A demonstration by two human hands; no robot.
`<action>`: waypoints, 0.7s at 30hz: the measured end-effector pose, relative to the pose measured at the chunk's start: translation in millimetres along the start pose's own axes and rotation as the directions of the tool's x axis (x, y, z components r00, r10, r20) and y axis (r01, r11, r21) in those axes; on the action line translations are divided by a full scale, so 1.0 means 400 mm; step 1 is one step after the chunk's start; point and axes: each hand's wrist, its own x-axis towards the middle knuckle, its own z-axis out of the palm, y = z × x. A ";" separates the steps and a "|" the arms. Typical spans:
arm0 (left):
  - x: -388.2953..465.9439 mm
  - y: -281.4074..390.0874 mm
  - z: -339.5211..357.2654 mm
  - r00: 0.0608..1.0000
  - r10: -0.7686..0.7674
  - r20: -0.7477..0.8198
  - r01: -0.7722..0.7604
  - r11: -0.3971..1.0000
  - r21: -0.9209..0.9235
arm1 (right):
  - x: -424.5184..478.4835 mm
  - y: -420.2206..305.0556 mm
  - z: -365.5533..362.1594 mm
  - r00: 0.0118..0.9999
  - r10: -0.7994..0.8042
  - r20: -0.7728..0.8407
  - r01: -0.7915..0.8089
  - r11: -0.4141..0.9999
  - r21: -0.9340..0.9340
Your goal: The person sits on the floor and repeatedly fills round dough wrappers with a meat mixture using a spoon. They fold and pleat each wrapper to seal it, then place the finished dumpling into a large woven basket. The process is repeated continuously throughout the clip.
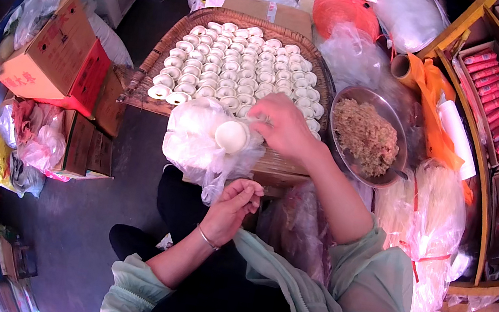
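Note:
Rows of folded dumplings (231,66) cover a woven wicker tray (147,65) in front of me. A stack of round white dough wrappers (231,137) lies in a clear plastic bag (193,140) at the tray's near edge. My right hand (281,124) is over the nearest dumplings, just right of the wrappers. Its fingers are bent down, and their tips are partly hidden, so any hold is unclear. Below the bag, my left hand (234,207) has its fingers curled and thumb against them, with nothing visible in it.
A metal bowl of minced filling (364,137) stands right of the tray, with a utensil handle (399,173) at its rim. Plastic-wrapped dried noodles (434,213) lie nearer, beside a yellow-framed shelf (485,230). Cardboard boxes (52,54) are piled left. A carton (270,14) sits behind the tray.

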 end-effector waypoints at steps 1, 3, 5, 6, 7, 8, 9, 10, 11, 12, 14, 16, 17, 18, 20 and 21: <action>0.000 0.001 0.000 1.000 0.002 0.000 -0.002 1.000 -0.001 | -0.009 -0.016 0.004 0.997 -0.073 0.040 0.073 0.997 -0.001; 0.000 0.002 0.001 1.000 0.002 0.002 -0.002 1.000 0.002 | -0.032 -0.042 0.012 0.970 -0.214 0.118 0.216 0.976 0.003; 0.001 0.003 0.005 1.000 -0.005 0.006 0.005 1.000 0.009 | -0.042 -0.052 0.026 0.973 -0.210 0.098 0.217 0.973 -0.073; 0.002 0.003 0.006 1.000 -0.004 0.016 0.004 1.000 0.009 | -0.044 -0.052 0.031 0.974 -0.209 0.087 0.218 0.970 -0.110; 0.002 0.003 0.006 1.000 -0.003 0.025 0.003 1.000 0.009 | -0.046 -0.044 0.037 0.974 -0.213 0.080 0.220 0.971 -0.095; 0.002 0.003 0.007 0.999 -0.002 0.034 0.002 1.000 0.009 | -0.049 -0.031 0.045 0.973 -0.217 0.073 0.223 0.972 -0.080; 0.001 0.003 0.005 0.999 0.002 0.040 -0.003 1.000 0.012 | -0.045 -0.027 0.051 0.973 -0.223 0.065 0.227 0.972 -0.062; 0.000 0.003 0.004 0.999 0.007 0.046 -0.007 1.000 0.016 | -0.045 -0.023 0.053 0.976 -0.210 0.049 0.210 0.978 -0.003; -0.001 0.004 0.002 0.999 0.011 0.052 -0.012 1.000 0.020 | -0.045 -0.019 0.052 0.980 -0.196 0.033 0.194 0.979 0.057; -0.001 0.005 0.003 0.999 0.014 0.046 -0.014 1.000 0.016 | -0.047 -0.016 0.050 0.983 -0.180 0.020 0.176 0.978 0.115; 0.002 0.008 0.004 0.999 0.018 0.035 -0.019 1.000 0.010 | -0.052 -0.012 0.053 0.995 -0.102 0.017 0.096 0.970 0.221; 0.007 0.004 -0.003 0.998 0.023 0.053 -0.023 1.000 0.007 | -0.050 -0.014 0.047 0.997 -0.061 -0.056 0.074 0.961 0.267; 0.009 0.002 -0.004 0.998 0.024 0.062 -0.024 1.000 0.006 | -0.048 -0.014 0.039 0.990 -0.059 -0.129 0.091 0.962 0.259; 0.009 0.005 0.003 0.998 0.054 0.040 -0.057 0.996 0.071 | -0.046 -0.021 0.028 0.978 -0.057 -0.201 0.107 0.962 0.250; 0.011 0.012 0.027 0.993 0.117 0.003 -0.115 0.973 0.202 | -0.057 -0.043 -0.006 0.974 0.217 -0.068 -0.160 0.866 0.473; 0.013 0.014 0.040 0.985 0.173 -0.005 -0.168 0.960 0.226 | -0.067 -0.055 -0.026 0.941 0.338 0.020 -0.291 0.776 0.560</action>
